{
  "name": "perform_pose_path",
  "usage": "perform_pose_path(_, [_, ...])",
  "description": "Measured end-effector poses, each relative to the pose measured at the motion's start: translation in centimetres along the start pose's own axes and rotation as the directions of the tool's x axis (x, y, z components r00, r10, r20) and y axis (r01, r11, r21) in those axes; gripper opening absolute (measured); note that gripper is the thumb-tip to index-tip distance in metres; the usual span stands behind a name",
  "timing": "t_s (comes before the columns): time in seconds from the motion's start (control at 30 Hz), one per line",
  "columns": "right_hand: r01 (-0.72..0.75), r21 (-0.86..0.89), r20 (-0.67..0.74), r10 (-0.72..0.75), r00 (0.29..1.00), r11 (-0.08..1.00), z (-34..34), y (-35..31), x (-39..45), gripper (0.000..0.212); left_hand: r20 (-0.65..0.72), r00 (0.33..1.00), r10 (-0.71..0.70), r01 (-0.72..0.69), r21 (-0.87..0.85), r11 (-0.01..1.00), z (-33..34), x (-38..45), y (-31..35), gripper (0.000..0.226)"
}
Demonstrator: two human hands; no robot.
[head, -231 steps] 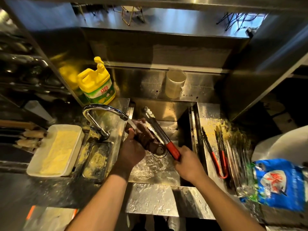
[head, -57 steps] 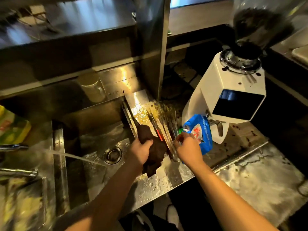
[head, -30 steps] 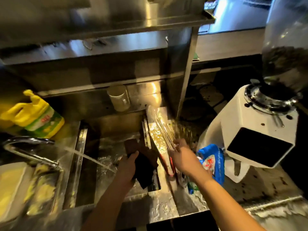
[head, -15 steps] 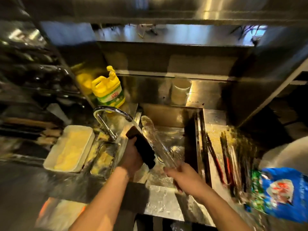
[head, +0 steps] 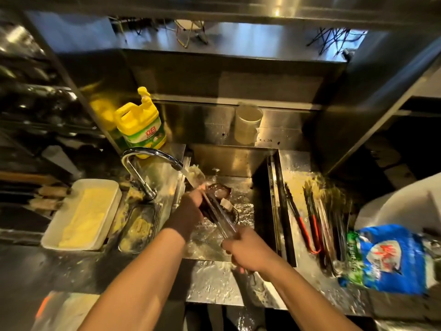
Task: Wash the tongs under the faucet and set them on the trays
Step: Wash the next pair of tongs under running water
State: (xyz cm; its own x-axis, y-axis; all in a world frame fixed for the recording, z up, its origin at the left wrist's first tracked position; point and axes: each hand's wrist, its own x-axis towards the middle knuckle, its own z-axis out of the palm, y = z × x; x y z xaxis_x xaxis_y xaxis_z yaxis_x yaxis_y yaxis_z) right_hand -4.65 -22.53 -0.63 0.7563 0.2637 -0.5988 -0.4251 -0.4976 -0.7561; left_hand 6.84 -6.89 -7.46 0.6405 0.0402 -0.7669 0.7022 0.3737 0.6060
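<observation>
Right hand (head: pixel 248 250) grips the handle end of the tongs (head: pixel 218 215), fingers curled round it. Tongs are long, slim, shiny metal, running toward 11 o'clock over the sink (head: pixel 262 187); far tip sits in the water stream. Left hand (head: pixel 189 211) holds a dark, limp, wet cloth (head: pixel 218 190) clamped against the tongs mid-length, fingers wrapped. Curved chrome faucet (head: pixel 152 155) at 10 o'clock of the hands, running. Sink is brushed steel, wet, rectangular. At 3 o'clock, several more tongs (head: pixel 310 223), some red-handled, lie on the wet steel tray (head: pixel 298 168). Blue crinkled plastic bag (head: pixel 386 256) just beyond. Yellow detergent jug (head: pixel 140 123) at 11 o'clock. White rectangular tub (head: pixel 81 213) at 9 o'clock.
</observation>
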Motion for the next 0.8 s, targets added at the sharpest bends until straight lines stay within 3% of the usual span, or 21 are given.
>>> perform_pose_path(0.17, [-0.039,0.01,-0.043,0.04,0.998,0.999,0.0,-0.6,0.5,0.007,0.022,0.999,-0.024,0.024,0.008,1.0,1.0,-0.7,0.3,0.023])
perform_pose_path(0.5, [-0.069,-0.053,-0.044,0.067,0.997,0.996,-0.9,-1.3,0.3,0.01,-0.003,1.0,0.027,-0.027,-0.052,0.998,1.8,0.4,-0.1,0.024])
perform_pose_path(0.6, [-0.042,0.003,-0.07,0.042,0.997,0.999,-1.0,-1.1,0.2,0.01,0.0,0.999,0.037,-0.037,-0.016,0.999,2.3,0.4,0.2,0.018])
perform_pose_path(0.73, [-0.045,0.018,-0.07,0.046,0.996,0.999,-1.7,-0.6,-0.1,0.009,-0.014,0.999,0.046,-0.048,-0.168,0.985,3.1,0.3,-0.3,0.02])
perform_pose_path(0.8, [-0.044,0.081,-0.062,0.049,0.997,0.996,-1.9,-0.7,-0.3,0.006,0.062,0.997,0.039,-0.029,-0.165,0.986,3.1,0.2,-0.7,0.024])
